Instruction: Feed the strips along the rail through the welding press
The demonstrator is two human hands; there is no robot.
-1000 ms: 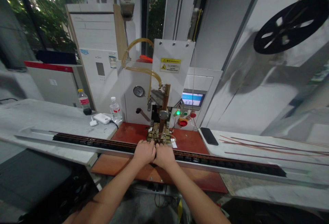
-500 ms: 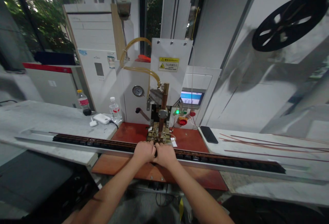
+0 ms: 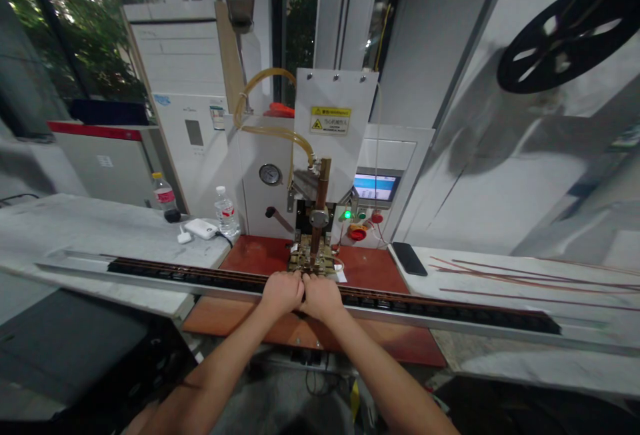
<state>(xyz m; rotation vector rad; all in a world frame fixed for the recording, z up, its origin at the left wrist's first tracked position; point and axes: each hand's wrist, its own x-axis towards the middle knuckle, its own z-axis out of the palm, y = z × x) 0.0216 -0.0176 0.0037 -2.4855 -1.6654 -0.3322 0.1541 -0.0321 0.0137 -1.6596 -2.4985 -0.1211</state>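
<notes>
My left hand (image 3: 281,292) and my right hand (image 3: 321,296) lie side by side, thumbs nearly touching, over the middle of a long black strip (image 3: 425,305) with thin copper rods along it. The strip sits in a shallow metal channel (image 3: 145,283). Both hands are closed with fingers curled down; their fingertips and whatever they pinch are hidden. Just beyond my knuckles is the brass clamp fixture (image 3: 299,258) of a white press-like machine (image 3: 335,92). A copper-coloured upright electrode (image 3: 320,202) comes down into that fixture.
Loose copper rods (image 3: 500,275) and a black phone (image 3: 410,259) lie on the right table. On the left table are a cola bottle (image 3: 167,198), a water bottle (image 3: 227,212) and a white power bank (image 3: 201,228). The machine carries a lit screen (image 3: 375,186) and a red knob (image 3: 357,232).
The view has shifted slightly. Both hands keep their place on the strip by the fixture, with no clear change in their grip.
</notes>
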